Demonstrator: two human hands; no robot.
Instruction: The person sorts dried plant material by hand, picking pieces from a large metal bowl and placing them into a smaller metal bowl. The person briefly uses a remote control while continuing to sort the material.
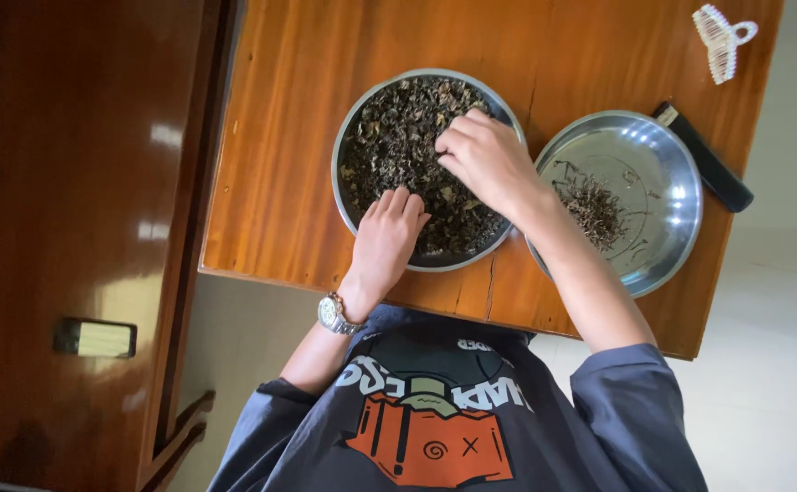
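Over the steel bowl (348, 137) of dried leaves (394, 137), both hands palm-down, left hand (387, 232) loosely curled, right hand (485, 159) pinching leaves

Bare wooden table top (280, 137) lies open at 9 o'clock of the leaf-filled steel bowl (348, 146); a hand could pass there unhindered. At 3 o'clock a second steel bowl (672, 182) sits just beside it, rims nearly touching, no gap to pass between. A black bar-shaped object (713, 164) blocks that bowl's far edge at 2 o'clock. A white hair claw (722, 38) occupies the corner at 1 o'clock. Both hands, left hand (387, 235) and right hand (485, 159), cover the first bowl's near half.
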